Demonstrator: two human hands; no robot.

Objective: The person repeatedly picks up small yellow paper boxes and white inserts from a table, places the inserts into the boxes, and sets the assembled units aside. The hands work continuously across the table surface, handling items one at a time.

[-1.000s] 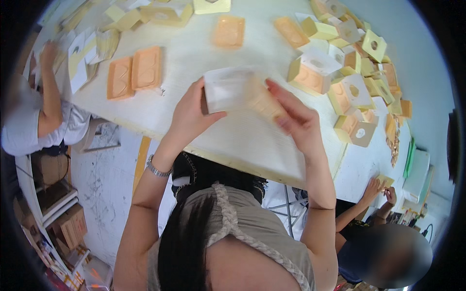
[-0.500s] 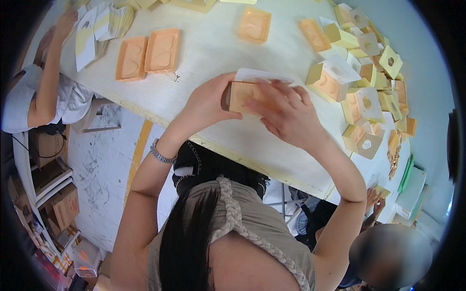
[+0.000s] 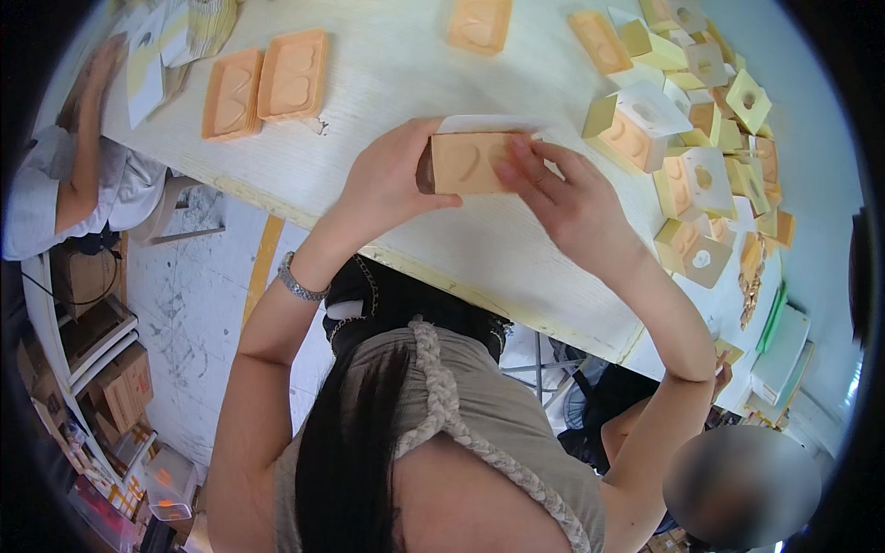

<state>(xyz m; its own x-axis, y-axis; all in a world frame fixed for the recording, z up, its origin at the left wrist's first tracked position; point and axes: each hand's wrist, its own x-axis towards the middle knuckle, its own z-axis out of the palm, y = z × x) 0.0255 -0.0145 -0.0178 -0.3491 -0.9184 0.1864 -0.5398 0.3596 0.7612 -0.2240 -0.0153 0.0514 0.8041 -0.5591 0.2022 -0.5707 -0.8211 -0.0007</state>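
My left hand (image 3: 392,170) is closed around the left end of a small open carton (image 3: 489,122), its thumb along the near side. A white flap stands up at the far side. Inside lies a peach-coloured plastic tray (image 3: 454,164) with rounded hollows. My right hand (image 3: 576,203) has its fingers bent in a pinch at the right end of the carton and tray. Its fingertips are slightly blurred and cover that end. Both hands hold the carton just above the table (image 3: 387,88).
Stacked peach trays (image 3: 293,76) stand at left, with a single tray (image 3: 479,23) farther back. Many yellow cartons with trays (image 3: 627,134) crowd the right side. Folded carton blanks (image 3: 152,60) lie far left beside a co-worker's arm (image 3: 85,166). Another person (image 3: 627,405) sits at lower right.
My right hand has drawn from over the tray's middle to its right end, uncovering a hollow. The view has shifted slightly; my left hand keeps its hold on the carton.
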